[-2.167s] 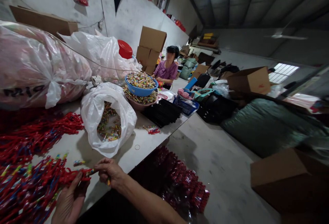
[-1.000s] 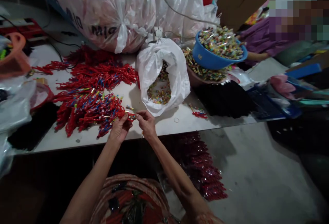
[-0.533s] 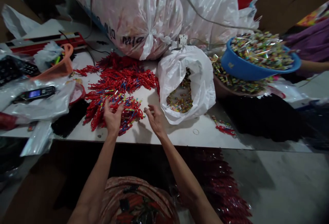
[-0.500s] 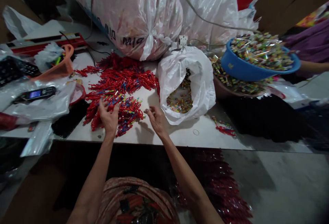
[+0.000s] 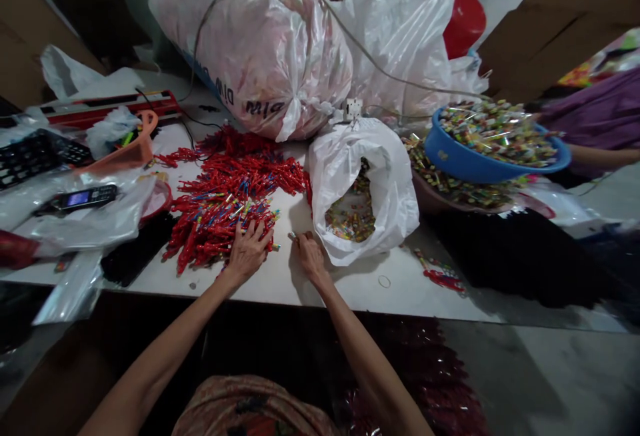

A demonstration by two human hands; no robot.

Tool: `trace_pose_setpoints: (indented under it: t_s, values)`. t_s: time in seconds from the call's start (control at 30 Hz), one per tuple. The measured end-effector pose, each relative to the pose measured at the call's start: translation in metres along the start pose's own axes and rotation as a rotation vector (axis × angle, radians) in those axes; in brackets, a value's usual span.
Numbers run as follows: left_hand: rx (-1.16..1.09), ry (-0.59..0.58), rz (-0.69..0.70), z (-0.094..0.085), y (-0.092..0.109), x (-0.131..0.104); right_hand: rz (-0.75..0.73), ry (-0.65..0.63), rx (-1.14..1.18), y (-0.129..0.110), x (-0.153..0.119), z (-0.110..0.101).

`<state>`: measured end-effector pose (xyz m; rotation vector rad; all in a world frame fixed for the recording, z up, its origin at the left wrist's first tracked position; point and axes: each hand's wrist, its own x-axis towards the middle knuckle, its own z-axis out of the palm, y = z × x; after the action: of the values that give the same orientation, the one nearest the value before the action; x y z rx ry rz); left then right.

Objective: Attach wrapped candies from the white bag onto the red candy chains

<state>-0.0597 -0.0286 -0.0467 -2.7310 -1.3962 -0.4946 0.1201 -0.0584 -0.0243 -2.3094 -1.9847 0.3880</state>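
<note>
My left hand (image 5: 249, 249) lies with its fingers spread on the near right part of a heap of red plastic pieces (image 5: 200, 233). Blue, yellow and green bits show among the red ones. Just left of a white plastic bag (image 5: 395, 203), my right hand (image 5: 309, 255) is closed in a pinch. A small shiny cylindrical piece (image 5: 293, 235) pokes out from its fingertips. Inside the open bag lie many small multicoloured cylindrical pieces (image 5: 350, 219).
A blue basin (image 5: 475, 164) heaped with small colourful pieces stands at the right, beside a black pile (image 5: 520, 256). Large stuffed bags (image 5: 265, 63) line the back. At left are an orange basket (image 5: 145, 136) and a phone (image 5: 83, 197). Another person's purple sleeve (image 5: 590, 113) shows at far right.
My left hand has moved right across the red heap and come down on its near right edge. My right hand has lowered toward the table beside the bag. The camera view has tilted up slightly.
</note>
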Motion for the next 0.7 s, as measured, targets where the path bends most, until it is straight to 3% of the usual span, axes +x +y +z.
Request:
trace_pose_setpoints:
  t_s: [0.23,0.37,0.43,0.53,0.7]
  values:
    - [0.073,0.011,-0.026,-0.005,-0.042,0.006,0.072,0.03,0.069,0.019,-0.014,0.008]
    - [0.052,0.027,-0.03,-0.014,-0.041,0.023,0.072,0.044,0.156,0.02,-0.009,0.014]
    - [0.009,0.065,-0.004,-0.017,-0.031,0.048,0.113,0.046,0.213,0.018,-0.005,0.016]
    - [-0.079,0.071,0.061,-0.011,-0.016,0.101,0.154,0.071,0.312,0.017,-0.005,0.018]
    - [-0.16,-0.1,0.165,0.032,-0.011,0.204,0.102,0.202,0.25,0.029,-0.005,0.038]
